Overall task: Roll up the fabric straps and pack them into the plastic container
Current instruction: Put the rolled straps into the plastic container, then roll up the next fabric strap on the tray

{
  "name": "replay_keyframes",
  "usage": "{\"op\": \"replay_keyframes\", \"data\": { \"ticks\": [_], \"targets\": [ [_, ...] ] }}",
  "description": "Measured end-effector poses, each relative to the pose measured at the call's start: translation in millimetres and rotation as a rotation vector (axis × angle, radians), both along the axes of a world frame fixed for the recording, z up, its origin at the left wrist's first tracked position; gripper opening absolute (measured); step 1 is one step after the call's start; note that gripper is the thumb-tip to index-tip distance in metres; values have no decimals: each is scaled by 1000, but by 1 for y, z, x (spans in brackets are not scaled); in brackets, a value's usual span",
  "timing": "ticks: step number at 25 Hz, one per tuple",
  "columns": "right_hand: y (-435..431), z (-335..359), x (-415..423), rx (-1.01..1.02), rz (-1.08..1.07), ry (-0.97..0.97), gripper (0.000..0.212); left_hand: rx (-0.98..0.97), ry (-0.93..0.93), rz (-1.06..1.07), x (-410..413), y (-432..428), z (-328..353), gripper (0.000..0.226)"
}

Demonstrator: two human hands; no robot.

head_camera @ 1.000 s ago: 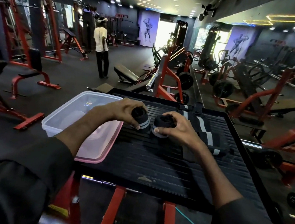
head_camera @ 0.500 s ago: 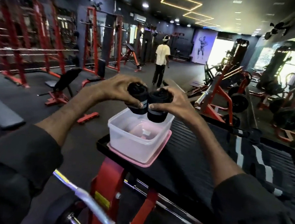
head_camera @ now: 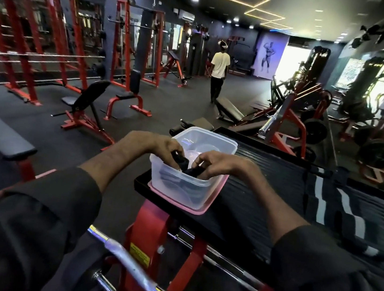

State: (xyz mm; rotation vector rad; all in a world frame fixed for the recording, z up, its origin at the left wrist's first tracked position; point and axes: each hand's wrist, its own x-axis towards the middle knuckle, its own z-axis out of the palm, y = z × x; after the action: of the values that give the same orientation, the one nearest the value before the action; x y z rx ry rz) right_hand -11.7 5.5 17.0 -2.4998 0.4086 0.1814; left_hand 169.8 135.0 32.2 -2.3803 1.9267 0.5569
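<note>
A clear plastic container (head_camera: 220, 144) stands on its pink lid at the near-left corner of a black ribbed platform (head_camera: 265, 192). Both my hands reach down into it. My left hand (head_camera: 158, 147) grips one rolled black strap (head_camera: 178, 162) just under the rim. My right hand (head_camera: 220, 165) grips a second rolled black strap (head_camera: 193, 171) beside it, lower inside. The rolls touch each other, and fingers hide much of both. More black straps with white stripes (head_camera: 347, 211) lie unrolled on the platform to the right.
The platform sits on a red machine frame (head_camera: 149, 233) with a chrome bar (head_camera: 125, 264) below my arms. Benches (head_camera: 0, 135) and red racks fill the floor to the left. A person (head_camera: 218, 72) stands far off in the aisle.
Both hands carried the two rolled straps from the platform, up over the container, then down into it. The view swung left, so the container is now centred.
</note>
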Motion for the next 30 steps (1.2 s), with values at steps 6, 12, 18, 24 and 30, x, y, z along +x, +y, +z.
{"op": "replay_keyframes", "data": {
  "ticks": [6, 12, 18, 24, 30],
  "targets": [
    [-7, -5, 4, -42, 69, 66, 34, 177, -39, 45, -6, -8, 3, 72],
    [-3, 8, -18, 34, -106, -363, 20, -284, 45, -130, -29, -14, 6, 30],
    [-23, 23, -103, -19, -360, -590, 17, -562, 114, -335, -83, -56, 10, 36],
    [-28, 6, -229, -20, -784, -629, 23, -611, 440, -475, -171, -105, 2, 31],
    [-7, -23, -322, -41, -1133, -690, 26, -487, 707, -499, -237, -130, -41, 30]
  ]
}}
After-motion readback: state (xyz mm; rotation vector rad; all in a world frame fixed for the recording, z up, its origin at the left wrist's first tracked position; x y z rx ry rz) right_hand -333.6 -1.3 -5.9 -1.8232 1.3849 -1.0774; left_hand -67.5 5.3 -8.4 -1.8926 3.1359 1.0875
